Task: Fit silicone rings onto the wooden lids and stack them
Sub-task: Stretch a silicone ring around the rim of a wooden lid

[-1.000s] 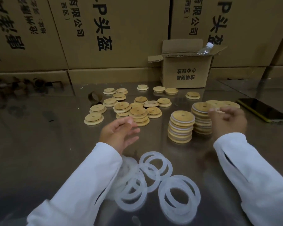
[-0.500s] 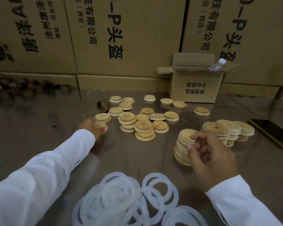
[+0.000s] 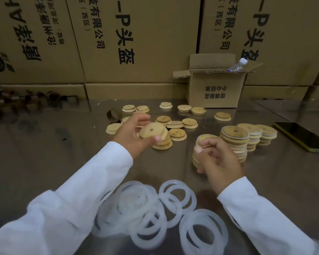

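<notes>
My left hand [image 3: 132,134] holds a bare round wooden lid [image 3: 152,130] with a centre hole, lifted above the loose lids [image 3: 177,124] scattered on the steel table. My right hand [image 3: 217,161] hovers with fingers curled in front of the nearest stack of ringed lids [image 3: 203,139]; whether it holds anything I cannot tell. More stacks of ringed lids [image 3: 234,138] stand to the right. A pile of translucent white silicone rings [image 3: 155,208] lies on the table near me, between my sleeves.
A small open cardboard box [image 3: 215,91] with a plastic bottle [image 3: 238,65] stands at the back. Large printed cartons [image 3: 136,39] wall off the table's far side. A phone [image 3: 302,136] lies at the right. A tape roll [image 3: 113,114] sits behind the loose lids.
My left hand reached out to the loose lids, picked one up and drew it back toward the middle. My right hand left the far stacks and came in front of the nearest stack.
</notes>
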Demonstrator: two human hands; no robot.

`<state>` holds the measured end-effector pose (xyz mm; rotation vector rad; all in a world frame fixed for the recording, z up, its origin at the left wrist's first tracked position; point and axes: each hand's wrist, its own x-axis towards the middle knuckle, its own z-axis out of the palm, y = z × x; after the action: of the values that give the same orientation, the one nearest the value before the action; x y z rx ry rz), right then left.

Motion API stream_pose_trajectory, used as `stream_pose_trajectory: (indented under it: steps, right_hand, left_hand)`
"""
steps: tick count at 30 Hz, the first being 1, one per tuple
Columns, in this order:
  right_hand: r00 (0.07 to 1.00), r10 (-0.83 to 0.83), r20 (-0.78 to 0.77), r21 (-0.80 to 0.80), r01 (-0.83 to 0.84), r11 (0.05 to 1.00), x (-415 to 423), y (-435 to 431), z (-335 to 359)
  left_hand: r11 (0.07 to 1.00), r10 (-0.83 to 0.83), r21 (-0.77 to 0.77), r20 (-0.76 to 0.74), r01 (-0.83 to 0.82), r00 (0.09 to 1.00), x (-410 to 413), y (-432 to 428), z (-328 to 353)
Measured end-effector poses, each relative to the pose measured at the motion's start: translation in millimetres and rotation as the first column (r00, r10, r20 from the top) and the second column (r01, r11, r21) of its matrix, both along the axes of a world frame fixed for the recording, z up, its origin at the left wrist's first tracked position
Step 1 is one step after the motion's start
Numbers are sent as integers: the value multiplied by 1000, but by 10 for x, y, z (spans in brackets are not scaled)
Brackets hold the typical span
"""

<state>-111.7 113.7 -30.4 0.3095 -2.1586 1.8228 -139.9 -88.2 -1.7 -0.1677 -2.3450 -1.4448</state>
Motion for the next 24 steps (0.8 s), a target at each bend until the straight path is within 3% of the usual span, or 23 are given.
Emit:
stream_pose_trajectory:
  steps: [4, 8, 10, 12, 17, 21, 24]
  right_hand:
    - [946, 227, 230, -202, -182, 962, 22, -89, 10]
    - [938, 195, 287, -125, -165, 978, 35, -81, -26]
    - [945, 181, 274, -92, -162, 983, 25, -73, -51]
    - [950, 172, 261, -54, -164, 985, 26, -73, -52]
    - [944, 275, 181, -7, -278, 960, 55, -100, -75]
    - [961, 257, 98, 44, -262, 964, 57, -110, -97]
    - [985, 129, 112, 88, -139, 986, 35, -80, -116]
  left_hand:
    - [987, -160, -38, -31, 159, 987, 343, 342, -119]
    - [980, -186, -89, -103, 177, 977, 470, 472, -249]
    - [974, -212, -97, -68, 205, 975, 478, 445, -279]
    - [969, -243, 59, 66, 239, 968, 476, 402, -256]
    - [898, -194, 436, 268, 60, 944, 427, 318, -270]
    - [811, -265, 582, 275, 59, 924, 388, 314, -318]
    - [717, -275, 697, 263, 15, 925, 364, 291, -306]
